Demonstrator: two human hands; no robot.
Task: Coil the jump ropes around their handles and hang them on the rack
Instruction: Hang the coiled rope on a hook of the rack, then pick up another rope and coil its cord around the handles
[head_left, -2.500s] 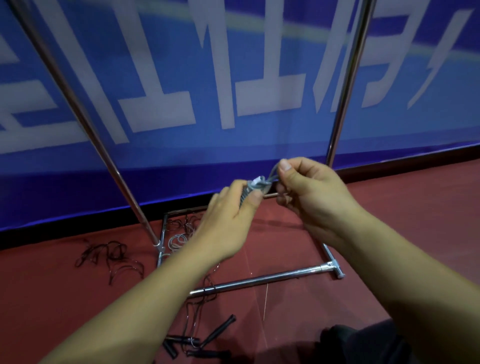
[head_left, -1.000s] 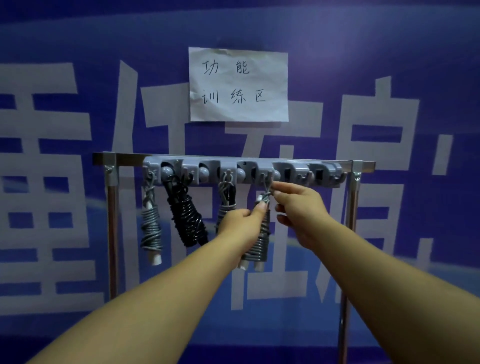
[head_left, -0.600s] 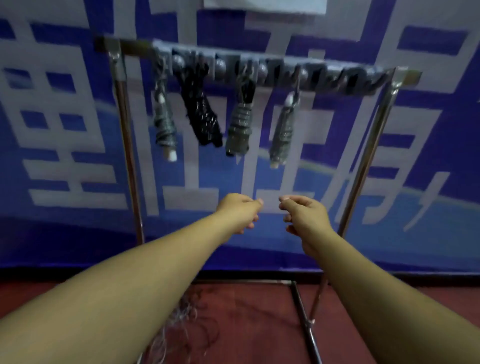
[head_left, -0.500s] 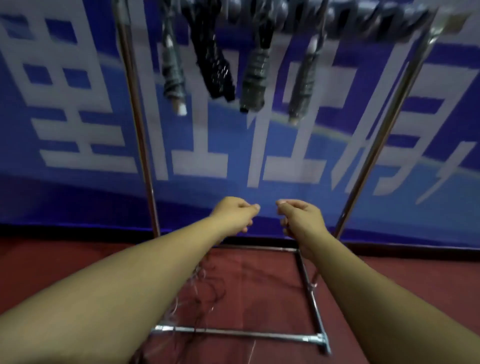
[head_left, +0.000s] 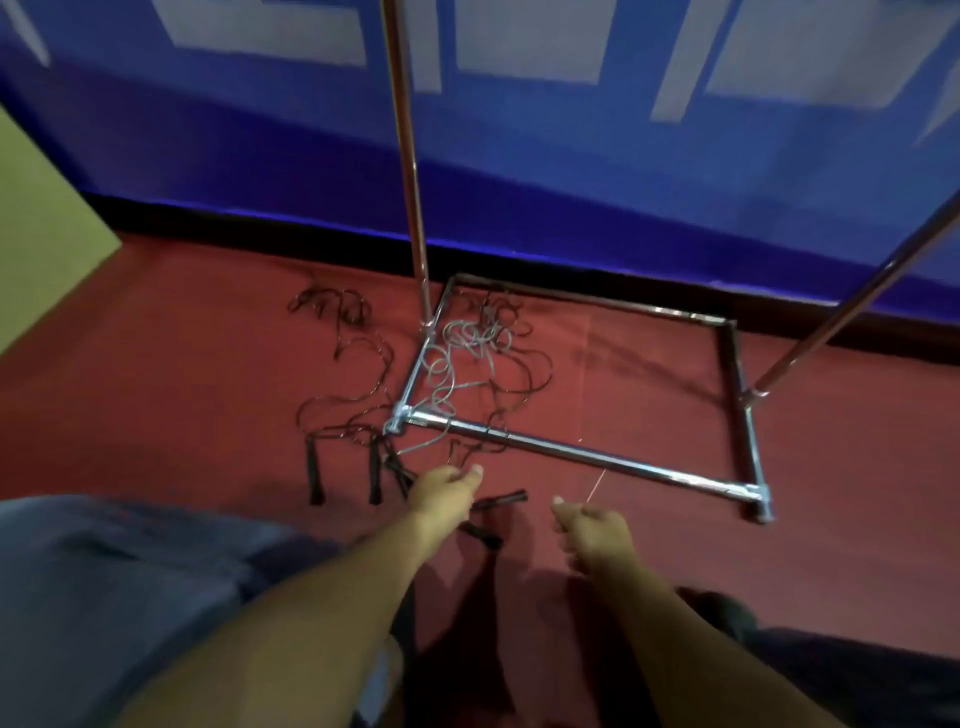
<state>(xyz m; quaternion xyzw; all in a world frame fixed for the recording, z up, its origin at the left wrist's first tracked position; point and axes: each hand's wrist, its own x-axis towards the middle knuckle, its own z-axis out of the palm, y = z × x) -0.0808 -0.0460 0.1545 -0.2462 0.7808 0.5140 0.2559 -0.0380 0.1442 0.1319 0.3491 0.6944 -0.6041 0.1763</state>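
Since the last coiled rope went up, both my hands have dropped from the hooks toward the floor, and my view now looks down at the rack's base frame (head_left: 582, 454). My left hand (head_left: 447, 491) and right hand (head_left: 589, 525) hang loosely curled and hold nothing, just short of that frame's front bar. Uncoiled jump ropes (head_left: 467, 358) lie tangled over its left corner, black handles (head_left: 374, 467) just in front, so I'd lift one handle pair and draw its cord free before winding.
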